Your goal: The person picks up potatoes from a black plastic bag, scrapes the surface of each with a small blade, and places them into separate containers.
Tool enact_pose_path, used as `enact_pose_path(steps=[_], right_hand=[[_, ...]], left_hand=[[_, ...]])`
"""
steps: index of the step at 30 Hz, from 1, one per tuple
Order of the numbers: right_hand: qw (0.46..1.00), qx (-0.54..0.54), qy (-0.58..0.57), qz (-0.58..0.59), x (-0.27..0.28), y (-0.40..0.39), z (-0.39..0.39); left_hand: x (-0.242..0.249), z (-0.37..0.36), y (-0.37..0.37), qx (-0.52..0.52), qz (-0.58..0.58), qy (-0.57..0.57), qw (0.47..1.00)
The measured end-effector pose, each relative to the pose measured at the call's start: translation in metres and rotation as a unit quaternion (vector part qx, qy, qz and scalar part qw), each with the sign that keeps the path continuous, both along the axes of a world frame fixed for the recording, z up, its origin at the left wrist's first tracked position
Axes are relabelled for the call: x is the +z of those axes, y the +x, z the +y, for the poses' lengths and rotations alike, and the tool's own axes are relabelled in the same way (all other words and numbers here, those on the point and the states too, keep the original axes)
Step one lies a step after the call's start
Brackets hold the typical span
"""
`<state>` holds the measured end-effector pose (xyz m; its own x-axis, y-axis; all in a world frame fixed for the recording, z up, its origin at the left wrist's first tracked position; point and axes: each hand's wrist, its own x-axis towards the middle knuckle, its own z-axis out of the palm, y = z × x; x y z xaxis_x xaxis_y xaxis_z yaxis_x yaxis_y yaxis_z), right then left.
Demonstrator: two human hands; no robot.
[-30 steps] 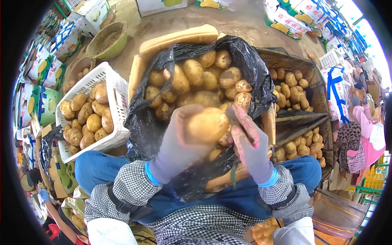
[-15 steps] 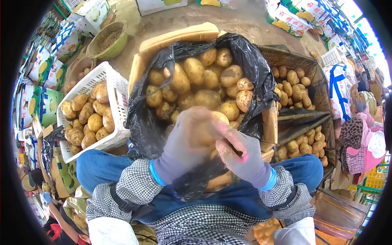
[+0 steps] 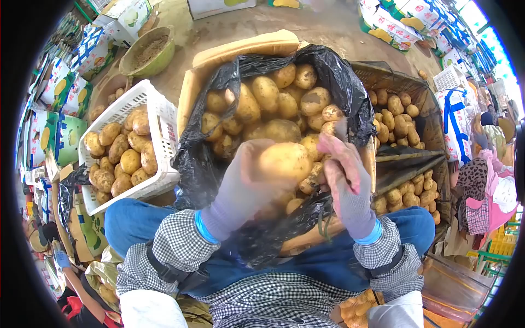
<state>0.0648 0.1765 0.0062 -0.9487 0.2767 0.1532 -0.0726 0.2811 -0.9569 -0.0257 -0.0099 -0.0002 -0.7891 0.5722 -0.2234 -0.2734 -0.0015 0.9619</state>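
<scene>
A large yellow potato (image 3: 286, 162) is gripped in my gloved left hand (image 3: 238, 180), above a cardboard box (image 3: 240, 50) lined with a black plastic bag (image 3: 192, 177). More potatoes (image 3: 266, 94) of mixed sizes fill the bag below, some with dark soil marks. To the right of the held potato, my gloved right hand (image 3: 350, 188) hovers by the bag's right side, its fingers apart and nothing visible between them. Both gloves are greyish purple, with pink staining on the right fingers.
A white plastic crate (image 3: 162, 112) of potatoes stands at left. On the right, a dark-lined container (image 3: 421, 164) holds potatoes in two sections. Behind are a bowl (image 3: 147, 54) and printed cartons (image 3: 385, 26). Another person's arm (image 3: 82, 290) shows lower left.
My hands have parted: the right moved right, off the potato, while the left keeps hold of it. The whole view has shifted slightly.
</scene>
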Motion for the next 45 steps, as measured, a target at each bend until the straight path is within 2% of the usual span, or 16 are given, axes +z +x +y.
enact_pose_path(steps=[3, 6, 9, 12, 16, 19, 25, 29, 33, 36, 37, 39, 41, 42, 44, 45], right_hand=[[0.982, 0.093, -0.166, 0.013, -0.019, -0.003, -0.013], [0.949, 0.071, -0.290, -0.104, -0.003, -0.003, -0.009], [0.933, 0.052, -0.320, -0.156, 0.005, -0.004, -0.004], [0.925, 0.051, -0.317, -0.203, 0.003, 0.001, -0.002], [0.922, 0.048, -0.304, -0.235, 0.009, 0.000, -0.013], [0.910, 0.053, -0.330, -0.247, 0.009, -0.003, -0.011], [0.922, 0.038, -0.297, -0.246, 0.008, 0.001, -0.006], [0.925, 0.053, -0.282, -0.247, -0.007, 0.004, -0.007], [0.904, 0.021, -0.384, -0.185, 0.001, 0.005, -0.016], [0.838, -0.039, -0.509, -0.194, 0.001, 0.014, 0.005], [0.856, -0.036, -0.496, -0.143, 0.011, 0.019, 0.015], [0.833, -0.057, -0.547, -0.059, 0.014, 0.034, 0.047], [0.751, -0.092, -0.650, 0.066, 0.021, 0.064, 0.083], [0.671, -0.051, -0.730, 0.120, 0.015, 0.085, 0.110], [0.591, -0.120, -0.766, 0.222, 0.012, 0.130, 0.154], [0.605, -0.135, -0.748, 0.237, 0.005, 0.149, 0.175]], left_hand=[[0.020, 0.000, 0.001, -0.025, -0.085, 0.024, 0.996], [0.007, -0.010, -0.003, -0.039, -0.337, 0.229, 0.912], [0.013, -0.011, -0.003, -0.038, -0.190, 0.095, 0.976], [0.014, -0.006, 0.001, 0.006, -0.025, 0.065, 0.998], [0.006, -0.015, -0.010, 0.001, -0.094, 0.082, 0.992], [0.009, -0.005, -0.005, 0.059, -0.045, 0.068, 0.995], [0.013, 0.001, 0.007, 0.022, 0.061, 0.047, 0.997], [0.006, -0.003, 0.000, 0.017, -0.021, 0.077, 0.997], [-0.003, -0.006, -0.008, -0.018, -0.040, 0.100, 0.994], [0.004, -0.008, -0.021, -0.009, -0.050, 0.130, 0.990], [0.006, -0.013, -0.031, -0.010, -0.027, 0.139, 0.990], [0.009, -0.015, -0.040, 0.017, 0.009, 0.050, 0.999], [0.005, -0.015, -0.048, 0.034, 0.028, -0.061, 0.997], [-0.008, -0.019, -0.054, -0.035, 0.105, -0.152, 0.982], [-0.021, -0.028, -0.049, -0.164, 0.223, -0.299, 0.913], [-0.028, -0.031, -0.047, -0.234, 0.254, -0.368, 0.863]])
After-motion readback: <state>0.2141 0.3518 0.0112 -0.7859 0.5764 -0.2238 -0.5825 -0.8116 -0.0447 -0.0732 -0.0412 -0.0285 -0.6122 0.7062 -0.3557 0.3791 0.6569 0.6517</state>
